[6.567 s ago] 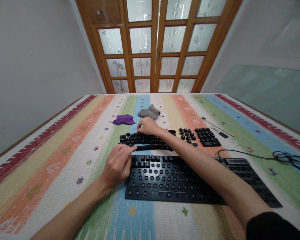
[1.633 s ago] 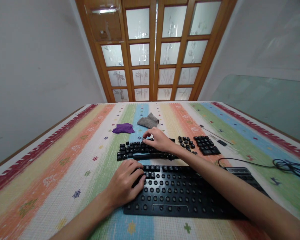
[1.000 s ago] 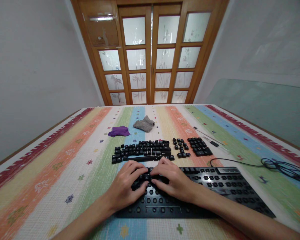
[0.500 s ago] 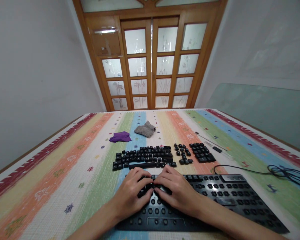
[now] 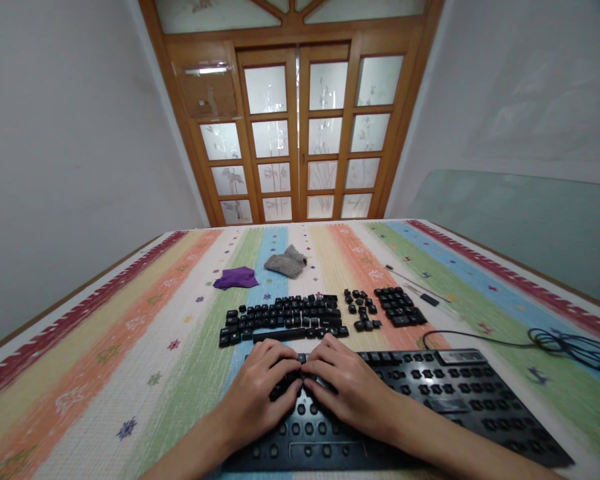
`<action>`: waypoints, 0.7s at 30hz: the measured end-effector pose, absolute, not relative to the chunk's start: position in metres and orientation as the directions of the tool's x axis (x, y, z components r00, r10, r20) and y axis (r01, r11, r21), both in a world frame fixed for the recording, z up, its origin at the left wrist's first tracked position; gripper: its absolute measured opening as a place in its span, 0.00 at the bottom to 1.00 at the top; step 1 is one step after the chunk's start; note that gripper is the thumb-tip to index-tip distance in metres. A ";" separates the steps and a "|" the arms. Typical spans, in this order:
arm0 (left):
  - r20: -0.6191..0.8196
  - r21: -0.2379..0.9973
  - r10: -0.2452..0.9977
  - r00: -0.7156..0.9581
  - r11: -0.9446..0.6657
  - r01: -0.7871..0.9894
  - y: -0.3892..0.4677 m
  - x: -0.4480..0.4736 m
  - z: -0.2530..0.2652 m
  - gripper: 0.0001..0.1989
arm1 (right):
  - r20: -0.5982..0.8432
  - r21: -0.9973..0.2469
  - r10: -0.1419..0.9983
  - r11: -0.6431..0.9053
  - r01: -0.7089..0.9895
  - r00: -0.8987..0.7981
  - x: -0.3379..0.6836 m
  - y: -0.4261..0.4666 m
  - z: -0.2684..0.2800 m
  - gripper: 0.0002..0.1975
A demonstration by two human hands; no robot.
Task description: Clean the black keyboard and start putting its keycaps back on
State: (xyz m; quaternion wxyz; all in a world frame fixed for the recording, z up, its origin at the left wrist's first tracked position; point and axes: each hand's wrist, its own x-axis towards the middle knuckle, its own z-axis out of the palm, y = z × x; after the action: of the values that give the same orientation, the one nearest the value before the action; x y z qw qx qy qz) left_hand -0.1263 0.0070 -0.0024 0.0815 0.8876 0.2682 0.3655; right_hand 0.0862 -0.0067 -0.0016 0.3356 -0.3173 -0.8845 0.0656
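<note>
A black keyboard (image 5: 435,400) lies in front of me, with most of its keycaps off and the key stems showing. Its top row still carries caps at the middle. My left hand (image 5: 267,380) rests on the upper left part of it, thumb and fingers bent together. My right hand (image 5: 347,383) lies right beside it in the same bent shape. The fingertips of both nearly meet over the same spot of the keyboard. What they grip there, if anything, is hidden by the fingers. Beyond the keyboard lie loose black keycaps (image 5: 285,313) in rows, with a long space bar (image 5: 279,335).
Farther back are a purple cloth (image 5: 236,278) and a grey cloth (image 5: 286,262). A number-pad group of keycaps (image 5: 399,307) sits right of centre. Thin tools (image 5: 420,285) lie past it. The keyboard's cable (image 5: 565,343) coils at the right on the striped tablecloth (image 5: 145,347).
The whole view has shifted slightly, with the tabletop things a little lower and further left. Both hands keep nearly the same pose and place on the keyboard.
</note>
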 end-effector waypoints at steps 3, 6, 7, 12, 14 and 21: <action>0.600 0.327 0.531 0.598 -0.846 0.422 0.007 -0.127 -0.004 0.07 | 0.539 -0.322 0.608 0.788 0.524 -0.583 0.087 -0.006 0.000 0.08; 0.594 0.327 0.532 0.604 -0.845 0.423 0.007 -0.128 -0.005 0.08 | 0.539 -0.308 0.601 0.793 0.526 -0.590 0.087 -0.005 -0.001 0.08; 0.595 0.327 0.531 0.603 -0.845 0.422 0.007 -0.128 -0.004 0.08 | 0.542 -0.302 0.597 0.795 0.525 -0.591 0.087 -0.005 -0.002 0.09; 0.601 0.321 0.520 0.607 -0.852 0.413 0.007 -0.127 -0.004 0.08 | 0.564 -0.292 0.578 0.807 0.513 -0.590 0.086 -0.004 -0.001 0.08; 0.595 0.323 0.524 0.609 -0.850 0.415 0.007 -0.127 -0.005 0.09 | 0.572 -0.284 0.565 0.816 0.503 -0.594 0.086 -0.004 0.001 0.08; 0.574 0.318 0.536 0.619 -0.843 0.434 0.007 -0.127 -0.006 0.08 | 0.561 -0.324 0.589 0.803 0.501 -0.582 0.087 -0.004 0.001 0.06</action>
State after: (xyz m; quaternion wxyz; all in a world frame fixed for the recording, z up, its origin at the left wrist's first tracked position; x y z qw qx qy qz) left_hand -0.1272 0.0070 -0.0061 0.0743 0.8967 0.2703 0.3425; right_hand 0.0869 -0.0041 0.0008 0.3388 -0.3072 -0.8869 0.0652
